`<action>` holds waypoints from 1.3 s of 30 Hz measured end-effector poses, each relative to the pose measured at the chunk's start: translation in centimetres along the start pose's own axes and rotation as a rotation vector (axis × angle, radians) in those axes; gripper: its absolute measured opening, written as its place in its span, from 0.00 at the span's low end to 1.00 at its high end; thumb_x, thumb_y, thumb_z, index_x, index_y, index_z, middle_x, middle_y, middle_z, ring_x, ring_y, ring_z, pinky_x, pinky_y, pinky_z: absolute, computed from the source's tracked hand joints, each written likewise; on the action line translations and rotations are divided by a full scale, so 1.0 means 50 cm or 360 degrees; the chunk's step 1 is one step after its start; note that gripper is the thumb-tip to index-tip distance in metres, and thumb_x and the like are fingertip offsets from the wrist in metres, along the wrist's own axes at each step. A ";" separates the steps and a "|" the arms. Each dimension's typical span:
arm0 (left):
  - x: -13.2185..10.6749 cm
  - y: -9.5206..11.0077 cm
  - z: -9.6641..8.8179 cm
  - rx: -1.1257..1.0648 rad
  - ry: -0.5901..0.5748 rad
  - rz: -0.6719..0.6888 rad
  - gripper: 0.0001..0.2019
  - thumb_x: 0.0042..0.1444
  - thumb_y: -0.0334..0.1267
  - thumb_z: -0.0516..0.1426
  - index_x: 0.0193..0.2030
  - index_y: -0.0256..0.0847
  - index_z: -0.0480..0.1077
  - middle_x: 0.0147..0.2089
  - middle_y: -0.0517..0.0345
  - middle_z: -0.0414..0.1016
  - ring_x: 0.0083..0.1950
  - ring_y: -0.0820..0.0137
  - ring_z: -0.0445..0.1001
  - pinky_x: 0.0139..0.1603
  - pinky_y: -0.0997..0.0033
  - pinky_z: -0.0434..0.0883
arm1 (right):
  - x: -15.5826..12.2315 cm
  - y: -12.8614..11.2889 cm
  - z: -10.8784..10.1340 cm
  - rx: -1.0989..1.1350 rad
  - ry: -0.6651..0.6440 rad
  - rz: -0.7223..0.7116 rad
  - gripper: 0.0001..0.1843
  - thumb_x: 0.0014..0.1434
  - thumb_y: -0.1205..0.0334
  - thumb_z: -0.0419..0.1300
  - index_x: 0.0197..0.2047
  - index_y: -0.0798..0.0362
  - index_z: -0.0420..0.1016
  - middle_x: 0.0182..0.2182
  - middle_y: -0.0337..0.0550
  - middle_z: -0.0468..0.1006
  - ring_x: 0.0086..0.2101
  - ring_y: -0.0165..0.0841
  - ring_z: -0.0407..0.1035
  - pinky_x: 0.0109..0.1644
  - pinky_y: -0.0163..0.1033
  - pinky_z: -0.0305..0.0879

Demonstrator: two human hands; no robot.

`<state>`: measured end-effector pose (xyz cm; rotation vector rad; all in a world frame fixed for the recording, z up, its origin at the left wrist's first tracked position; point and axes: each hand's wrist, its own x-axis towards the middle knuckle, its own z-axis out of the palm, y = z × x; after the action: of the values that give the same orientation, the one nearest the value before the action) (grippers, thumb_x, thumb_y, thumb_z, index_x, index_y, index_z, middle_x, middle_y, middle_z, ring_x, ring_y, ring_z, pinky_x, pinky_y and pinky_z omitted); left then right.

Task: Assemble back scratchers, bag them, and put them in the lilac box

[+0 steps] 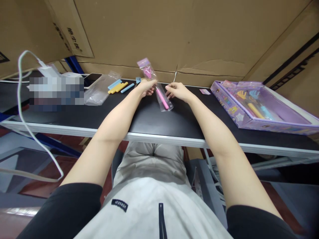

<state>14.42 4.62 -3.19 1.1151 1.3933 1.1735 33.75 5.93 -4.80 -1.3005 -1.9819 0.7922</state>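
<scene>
My left hand (147, 88) is closed around the middle of a clear plastic bag that holds a pink-handled back scratcher (161, 98). A pink card shows in the bag's upper end, and the bag slants down to the right above the black table. Just right of the bag, my right hand (179, 92) has bent fingers held apart, with nothing visible in them. Whether its fingertips touch the bag I cannot tell. Beyond my left hand a blue claw-shaped scratcher head (138, 80) lies on the table, with a yellow one partly hidden by the hand.
Several blue and yellow handles (118, 87) lie left of my hands, beside clear bags (97, 91). At right stands a purple display box (239, 116) with bagged yellow and blue back scratchers. A small pink card (204, 91) lies near it. A white cable (20, 89) loops at left; cardboard walls the back.
</scene>
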 end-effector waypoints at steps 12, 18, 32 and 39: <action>0.062 -0.019 -0.037 -0.0622 0.0311 -0.0018 0.12 0.63 0.33 0.65 0.33 0.44 0.66 0.18 0.65 0.63 0.18 0.78 0.61 0.18 0.80 0.55 | -0.034 -0.033 -0.021 0.0640 -0.0307 0.0246 0.06 0.70 0.66 0.72 0.44 0.57 0.81 0.28 0.43 0.84 0.27 0.28 0.78 0.37 0.32 0.79; 0.060 -0.018 -0.037 -0.0663 0.0247 -0.0117 0.13 0.64 0.32 0.64 0.30 0.43 0.67 0.17 0.66 0.63 0.17 0.79 0.61 0.18 0.80 0.54 | -0.031 -0.028 -0.021 0.0586 -0.0155 0.0263 0.06 0.69 0.66 0.74 0.42 0.57 0.81 0.27 0.42 0.82 0.26 0.29 0.76 0.46 0.40 0.83; 0.049 -0.019 -0.040 -0.0608 0.0102 -0.0118 0.15 0.66 0.29 0.63 0.28 0.41 0.66 0.15 0.70 0.57 0.15 0.82 0.53 0.16 0.84 0.50 | -0.025 -0.015 -0.028 0.0448 -0.0004 0.0380 0.13 0.72 0.69 0.69 0.34 0.55 0.75 0.27 0.41 0.80 0.23 0.25 0.69 0.40 0.35 0.79; 0.051 -0.021 -0.029 -0.0614 0.0085 -0.0082 0.17 0.66 0.29 0.63 0.27 0.42 0.66 0.14 0.70 0.55 0.14 0.81 0.52 0.16 0.84 0.52 | 0.015 0.030 -0.017 -0.0191 0.0238 -0.0037 0.21 0.74 0.54 0.68 0.64 0.56 0.80 0.57 0.58 0.85 0.55 0.44 0.82 0.65 0.52 0.78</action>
<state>12.64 6.88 -4.42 0.7759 1.1627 1.3725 35.01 7.24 -5.30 -1.3611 -1.9462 0.5552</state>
